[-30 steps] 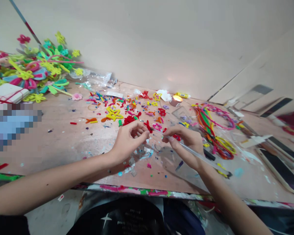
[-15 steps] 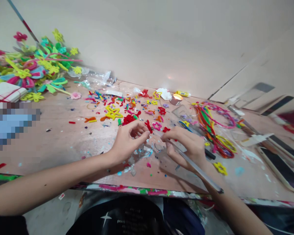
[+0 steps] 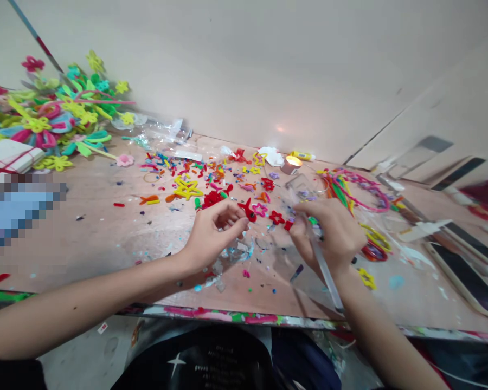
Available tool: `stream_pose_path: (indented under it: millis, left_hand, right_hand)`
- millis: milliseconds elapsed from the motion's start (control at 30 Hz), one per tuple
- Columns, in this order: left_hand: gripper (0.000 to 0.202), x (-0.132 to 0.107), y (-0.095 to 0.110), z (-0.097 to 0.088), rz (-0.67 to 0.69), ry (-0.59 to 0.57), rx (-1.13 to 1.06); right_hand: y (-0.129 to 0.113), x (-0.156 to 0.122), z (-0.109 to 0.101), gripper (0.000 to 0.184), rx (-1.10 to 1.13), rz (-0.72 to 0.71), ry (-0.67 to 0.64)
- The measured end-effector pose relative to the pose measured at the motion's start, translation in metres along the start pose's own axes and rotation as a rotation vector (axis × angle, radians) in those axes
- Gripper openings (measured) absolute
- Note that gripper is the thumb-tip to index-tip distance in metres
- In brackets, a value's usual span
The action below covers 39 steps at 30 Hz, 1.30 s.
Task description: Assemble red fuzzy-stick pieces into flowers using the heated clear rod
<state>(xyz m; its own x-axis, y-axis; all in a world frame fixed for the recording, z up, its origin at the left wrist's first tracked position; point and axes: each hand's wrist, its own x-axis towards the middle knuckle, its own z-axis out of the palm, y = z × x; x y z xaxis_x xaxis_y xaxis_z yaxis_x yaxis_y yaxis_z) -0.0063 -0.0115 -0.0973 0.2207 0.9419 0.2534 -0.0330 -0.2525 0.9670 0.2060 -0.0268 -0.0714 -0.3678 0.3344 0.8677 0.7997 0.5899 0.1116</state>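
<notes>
Red piece (image 3: 247,208) in curled left hand (image 3: 214,232)

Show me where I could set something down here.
Best, bar stray scraps: tabletop between the left hand and the pixelated patch; smaller, and stained: just right of the yellow flower. Crowded: from the red cluster to the lit candle.

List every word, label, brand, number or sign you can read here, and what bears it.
No word or number is readable.
Black garment: white four-pointed star; lettering beside it, too blurred to read.
Small white tag: red mark, too small to read.
Yellow tube: no legible print.
</notes>
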Motion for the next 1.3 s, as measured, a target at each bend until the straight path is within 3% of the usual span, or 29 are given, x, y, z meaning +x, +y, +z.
stream_pose_path:
  millis: [100,233,367,467,733,900,1300]
  left_hand:
    - [0.010,0.000,-0.001,0.000,-0.006,-0.016,-0.027]
    - [0.010,0.001,-0.004,0.001,-0.028,-0.010,-0.051]
    - [0.011,0.001,-0.006,0.002,-0.064,-0.025,-0.088]
    - [0.012,0.001,-0.007,0.002,-0.063,-0.059,-0.125]
    - [0.009,-0.002,-0.003,0.004,-0.053,-0.110,-0.130]
    - [0.012,-0.005,-0.002,0.004,-0.042,-0.119,-0.084]
    - [0.018,-0.003,-0.012,0.006,-0.117,-0.222,-0.144]
  right_hand:
    - [-0.001,0.000,-0.002,0.032,0.054,0.175,0.088]
    - [-0.003,-0.002,0.000,0.028,0.286,0.369,0.027]
    - [-0.005,-0.003,0.006,0.022,0.343,0.256,-0.159]
    - [-0.009,-0.003,0.011,0.019,0.395,0.224,-0.205]
    - [-0.019,0.002,0.012,0.007,0.555,0.362,-0.313]
    - [-0.021,0.005,0.009,0.008,0.625,0.481,-0.369]
    - [-0.020,0.002,0.013,0.013,0.691,0.564,-0.438]
